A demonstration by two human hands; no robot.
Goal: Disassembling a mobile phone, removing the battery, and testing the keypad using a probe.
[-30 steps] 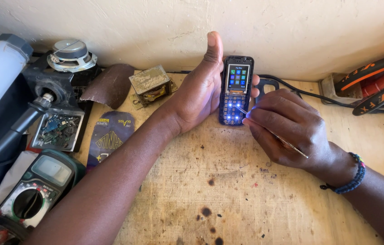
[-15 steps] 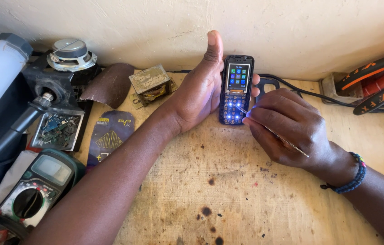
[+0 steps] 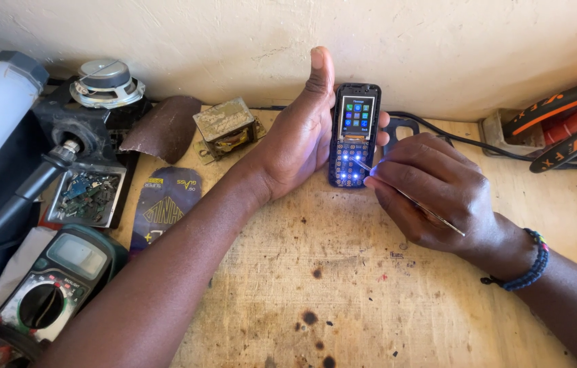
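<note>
- The small keypad phone [image 3: 354, 135] is stood upright on the wooden worktop [image 3: 370, 293], close to the wall. Its outer shell looks to be off, so you see the bare blue keypad board lit up with white-blue LEDs, and the little screen is on with a grid of coloured icons.
- Left hand [image 3: 302, 133] is wrapped round the phone from its left side, thumb sticking straight up, fingertips just peeking out on the far edge.
- Right hand [image 3: 432, 191] is pinched closed on a thin metal probe [image 3: 411, 199], tweezers maybe, hard to say. The tip is touching the lower keypad area.
- Beaded bracelet [image 3: 524, 262] on the right wrist.
- Containers: a black open tray [image 3: 87, 194] on the left has a green circuit board and small bits in it.
- Around it: a multimeter [image 3: 50, 286] at bottom left, a small transformer [image 3: 224, 126], a speaker [image 3: 106, 82], a dark blue flat packet [image 3: 164, 204].
- Orange-handled tools [image 3: 561, 123] sit at the right edge, with a black cable [image 3: 452, 136] running along the wall.
</note>
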